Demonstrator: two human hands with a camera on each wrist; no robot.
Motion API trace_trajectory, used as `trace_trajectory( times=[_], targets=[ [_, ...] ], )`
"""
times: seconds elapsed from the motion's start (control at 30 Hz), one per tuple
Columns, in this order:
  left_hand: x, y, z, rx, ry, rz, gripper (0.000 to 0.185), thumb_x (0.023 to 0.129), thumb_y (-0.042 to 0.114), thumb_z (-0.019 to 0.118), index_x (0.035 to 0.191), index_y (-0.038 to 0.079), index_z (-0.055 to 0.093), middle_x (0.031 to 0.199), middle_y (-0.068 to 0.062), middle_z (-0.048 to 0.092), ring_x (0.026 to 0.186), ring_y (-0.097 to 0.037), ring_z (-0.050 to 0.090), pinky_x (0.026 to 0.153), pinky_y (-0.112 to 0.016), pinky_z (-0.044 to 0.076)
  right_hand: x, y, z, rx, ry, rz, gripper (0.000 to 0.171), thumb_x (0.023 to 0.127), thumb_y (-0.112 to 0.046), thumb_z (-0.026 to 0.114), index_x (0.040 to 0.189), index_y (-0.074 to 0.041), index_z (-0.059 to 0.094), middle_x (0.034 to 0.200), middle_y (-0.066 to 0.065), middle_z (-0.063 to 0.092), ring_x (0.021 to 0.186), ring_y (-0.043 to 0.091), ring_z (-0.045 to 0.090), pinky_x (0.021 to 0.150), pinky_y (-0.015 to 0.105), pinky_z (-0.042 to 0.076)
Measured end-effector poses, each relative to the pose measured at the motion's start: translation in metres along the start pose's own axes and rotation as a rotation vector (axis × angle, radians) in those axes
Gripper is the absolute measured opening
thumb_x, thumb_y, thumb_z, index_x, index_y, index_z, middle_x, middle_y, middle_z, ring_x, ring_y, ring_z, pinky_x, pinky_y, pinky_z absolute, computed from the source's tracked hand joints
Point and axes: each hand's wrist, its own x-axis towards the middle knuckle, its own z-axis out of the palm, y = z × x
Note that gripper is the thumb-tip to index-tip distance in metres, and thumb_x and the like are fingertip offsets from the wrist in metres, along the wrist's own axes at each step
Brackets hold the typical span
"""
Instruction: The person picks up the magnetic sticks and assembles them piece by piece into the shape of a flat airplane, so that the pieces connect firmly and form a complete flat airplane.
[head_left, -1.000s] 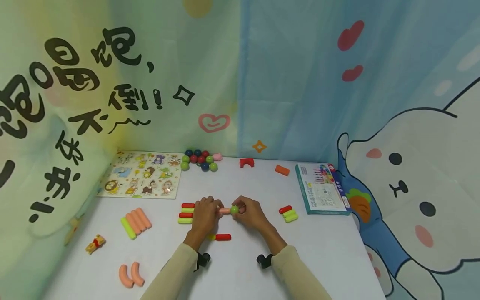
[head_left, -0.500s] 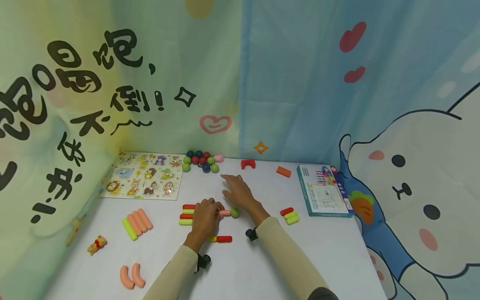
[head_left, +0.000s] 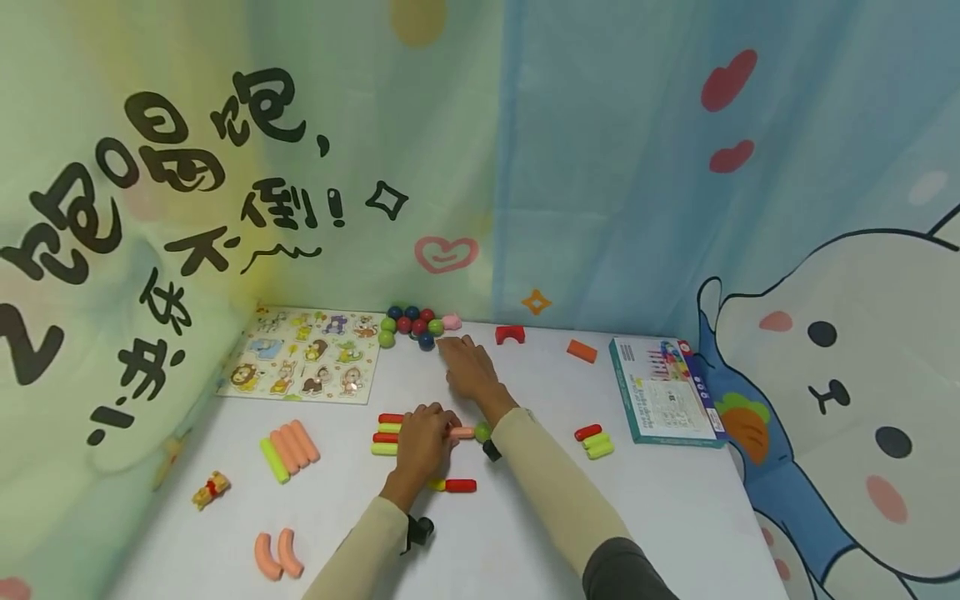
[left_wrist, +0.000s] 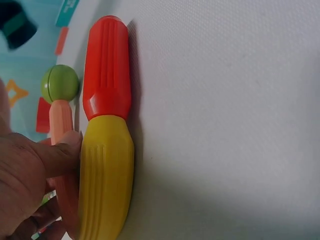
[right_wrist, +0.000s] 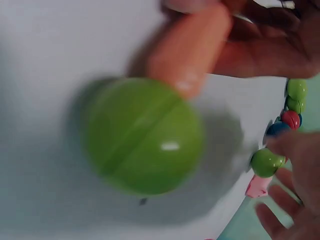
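My left hand (head_left: 423,442) pinches a straight pink toy rod (left_wrist: 61,120) near the middle of the table. A green ball (left_wrist: 60,84) sits on the rod's far end. Close beside it lies a yellow curved rod (left_wrist: 106,175) joined end to end with a red rod (left_wrist: 107,67). Farther back, my right hand (head_left: 468,367) reaches to the ball cluster, its fingers spread and relaxed by a green ball (right_wrist: 267,162). I cannot tell whether they touch it. Several red and lime rods (head_left: 386,437) lie left of my left hand, partly covered by it.
Blue, red and green balls (head_left: 405,325) cluster at the back beside a pink piece (head_left: 452,322). An animal sticker board (head_left: 307,354) lies left, a box (head_left: 667,390) right. Pink rods (head_left: 292,446), curved pink pieces (head_left: 277,554) and a bear figure (head_left: 212,490) lie front left.
My right hand has let go of the green ball on the pink rod and moved back to the ball cluster. My left hand keeps hold of the rod. The head view has shifted slightly.
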Motion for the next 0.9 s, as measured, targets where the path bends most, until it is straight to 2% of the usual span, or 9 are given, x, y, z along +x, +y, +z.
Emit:
trace_trajectory(
  times=[0.07, 0.13, 0.23, 0.37, 0.47, 0.53, 0.63, 0.73, 0.9],
  targets=[
    [0.0, 0.0, 0.0, 0.0, 0.004, 0.003, 0.019, 0.086, 0.028, 0.09, 0.101, 0.023, 0.081, 0.087, 0.004, 0.066, 0.083, -0.017, 0.055, 0.078, -0.034, 0.043, -0.004, 0.003, 0.001, -0.009, 0.076, 0.04, 0.053, 0.1, -0.018, 0.073, 0.15, -0.017, 0.057, 0.144, 0.006, 0.066, 0.128, 0.027, 0.057, 0.106, 0.044, 0.052],
    [-0.001, 0.0, 0.0, -0.004, 0.011, 0.004, 0.019, 0.086, 0.027, 0.09, 0.102, 0.022, 0.081, 0.088, 0.003, 0.067, 0.084, -0.018, 0.056, 0.079, -0.034, 0.043, -0.009, 0.005, 0.003, 0.018, 0.121, 0.085, 0.05, 0.097, -0.022, 0.078, 0.145, -0.02, 0.062, 0.132, 0.007, 0.069, 0.12, 0.026, 0.059, 0.102, 0.042, 0.053],
    [-0.001, 0.0, -0.002, -0.009, 0.019, 0.014, 0.02, 0.087, 0.025, 0.09, 0.104, 0.022, 0.081, 0.09, 0.001, 0.068, 0.084, -0.019, 0.056, 0.08, -0.035, 0.044, -0.015, 0.011, 0.007, 0.085, 0.103, 0.132, 0.052, 0.096, -0.026, 0.08, 0.145, -0.021, 0.063, 0.131, 0.008, 0.066, 0.118, 0.026, 0.059, 0.102, 0.041, 0.054],
    [0.0, 0.001, -0.003, -0.011, 0.017, 0.029, 0.02, 0.087, 0.025, 0.089, 0.105, 0.021, 0.081, 0.088, 0.001, 0.067, 0.084, -0.019, 0.056, 0.079, -0.035, 0.043, -0.024, 0.021, 0.014, 0.177, 0.053, 0.176, 0.042, 0.097, -0.021, 0.079, 0.138, -0.018, 0.068, 0.125, 0.009, 0.064, 0.112, 0.024, 0.061, 0.099, 0.042, 0.055],
    [0.0, 0.0, -0.004, -0.002, 0.02, 0.032, 0.022, 0.087, 0.026, 0.09, 0.106, 0.021, 0.081, 0.092, 0.001, 0.071, 0.086, -0.019, 0.058, 0.08, -0.034, 0.044, -0.037, 0.029, 0.016, 0.254, 0.068, 0.212, 0.033, 0.096, -0.018, 0.08, 0.128, -0.016, 0.071, 0.119, 0.008, 0.065, 0.106, 0.023, 0.061, 0.097, 0.042, 0.055],
    [-0.003, 0.0, -0.004, 0.009, 0.027, 0.04, 0.024, 0.087, 0.027, 0.09, 0.109, 0.021, 0.081, 0.095, 0.001, 0.074, 0.089, -0.019, 0.061, 0.081, -0.035, 0.045, -0.05, 0.034, 0.016, 0.324, 0.113, 0.234, 0.031, 0.095, -0.015, 0.081, 0.124, -0.015, 0.071, 0.116, 0.008, 0.066, 0.105, 0.023, 0.063, 0.097, 0.044, 0.055],
    [-0.011, 0.001, -0.006, 0.006, 0.051, 0.072, 0.029, 0.086, 0.028, 0.09, 0.113, 0.021, 0.081, 0.105, 0.001, 0.078, 0.098, -0.021, 0.065, 0.086, -0.036, 0.049, -0.074, 0.039, 0.015, 0.433, 0.207, 0.267, 0.03, 0.092, -0.009, 0.082, 0.12, -0.013, 0.071, 0.115, 0.009, 0.068, 0.107, 0.025, 0.065, 0.098, 0.045, 0.054],
    [-0.025, 0.005, -0.012, 0.012, 0.076, 0.139, 0.033, 0.084, 0.03, 0.092, 0.114, 0.022, 0.081, 0.111, 0.001, 0.078, 0.104, -0.021, 0.066, 0.088, -0.038, 0.051, -0.102, 0.043, 0.016, 0.511, 0.294, 0.272, 0.032, 0.089, -0.006, 0.084, 0.118, -0.012, 0.071, 0.116, 0.008, 0.071, 0.108, 0.026, 0.067, 0.097, 0.045, 0.055],
    [-0.051, 0.01, -0.017, 0.005, 0.011, 0.246, 0.034, 0.079, 0.038, 0.095, 0.106, 0.023, 0.082, 0.102, 0.004, 0.074, 0.099, -0.017, 0.063, 0.084, -0.037, 0.048, -0.151, 0.036, 0.018, 0.593, 0.336, 0.278, 0.035, 0.086, -0.007, 0.087, 0.116, -0.015, 0.071, 0.114, 0.003, 0.074, 0.105, 0.025, 0.067, 0.091, 0.04, 0.055]
  ],
)
